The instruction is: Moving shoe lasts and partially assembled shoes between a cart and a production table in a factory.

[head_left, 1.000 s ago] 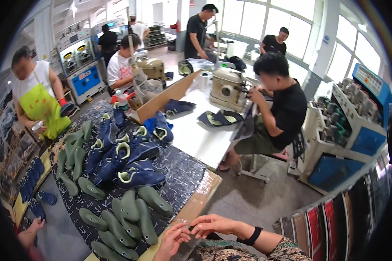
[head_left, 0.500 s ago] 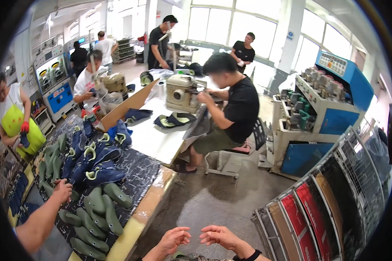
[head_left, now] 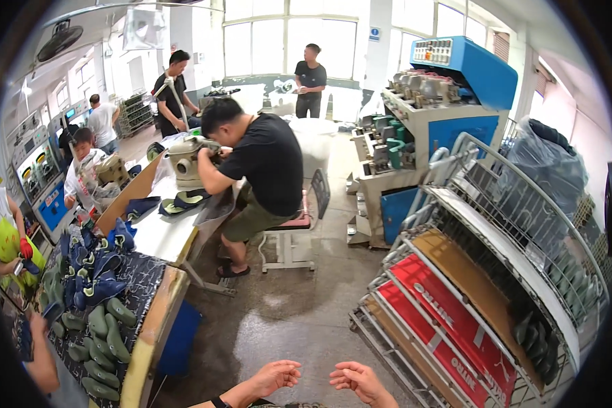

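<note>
Low in the middle of the view, my left hand hovers over the grey floor, its fingers loosely bent and apart, holding nothing. Facing it across a gap is my right hand, likewise empty with its fingers spread and slightly curved. Neither one touches anything. Left of them, a work table with a padded yellow edge carries several green shoe lasts and a heap of navy shoe uppers. On the right, a metal rack stands nearest my right hand, with red boards on its shelves.
A co-worker sits at a beige sewing machine on a white table. Another person's arm reaches in at lower left. A blue and white machine stands behind the rack; green lasts lie on a rack shelf.
My view has swung to the right, so the table and co-workers sit farther left and more of the rack shows. My hands stay raised and empty, slightly farther apart.
</note>
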Tool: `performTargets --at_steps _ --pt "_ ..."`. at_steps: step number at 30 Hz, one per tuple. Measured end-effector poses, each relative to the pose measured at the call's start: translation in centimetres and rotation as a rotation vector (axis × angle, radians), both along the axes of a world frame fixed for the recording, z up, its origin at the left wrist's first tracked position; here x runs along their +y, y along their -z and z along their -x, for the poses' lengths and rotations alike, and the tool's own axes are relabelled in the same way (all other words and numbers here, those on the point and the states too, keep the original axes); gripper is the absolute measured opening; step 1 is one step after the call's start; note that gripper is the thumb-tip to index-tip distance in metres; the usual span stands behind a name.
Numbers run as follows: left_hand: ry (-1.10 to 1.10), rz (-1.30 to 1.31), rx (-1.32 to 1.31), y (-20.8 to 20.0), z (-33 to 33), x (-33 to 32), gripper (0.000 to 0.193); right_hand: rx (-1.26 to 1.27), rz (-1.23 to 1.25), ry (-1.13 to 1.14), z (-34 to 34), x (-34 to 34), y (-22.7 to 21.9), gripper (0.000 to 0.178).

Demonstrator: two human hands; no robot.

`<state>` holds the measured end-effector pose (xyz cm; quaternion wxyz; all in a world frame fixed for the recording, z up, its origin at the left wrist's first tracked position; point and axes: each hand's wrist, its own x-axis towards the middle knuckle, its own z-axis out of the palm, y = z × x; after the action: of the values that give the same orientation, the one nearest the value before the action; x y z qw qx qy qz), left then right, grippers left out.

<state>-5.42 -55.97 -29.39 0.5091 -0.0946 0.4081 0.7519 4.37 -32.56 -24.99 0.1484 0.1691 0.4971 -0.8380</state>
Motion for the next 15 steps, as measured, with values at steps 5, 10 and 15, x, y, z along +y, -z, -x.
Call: performTargets --at_steps 5,10,15 --pt "0.099 0.007 0.012 -0.1 -0.8 5.8 0.026 0.017 0.007 0.126 -2.5 4.9 0.1 0.032" --pt "0.132 0.003 -0.019 0.6 0.0 8.0 0.024 0.030 -0.006 0.155 -2.4 6.9 0.5 0.029" --pt "0.213 -0.027 0.022 1.6 2.9 9.4 0.024 0.012 -0.017 0.209 -0.6 7.3 0.5 0.029"
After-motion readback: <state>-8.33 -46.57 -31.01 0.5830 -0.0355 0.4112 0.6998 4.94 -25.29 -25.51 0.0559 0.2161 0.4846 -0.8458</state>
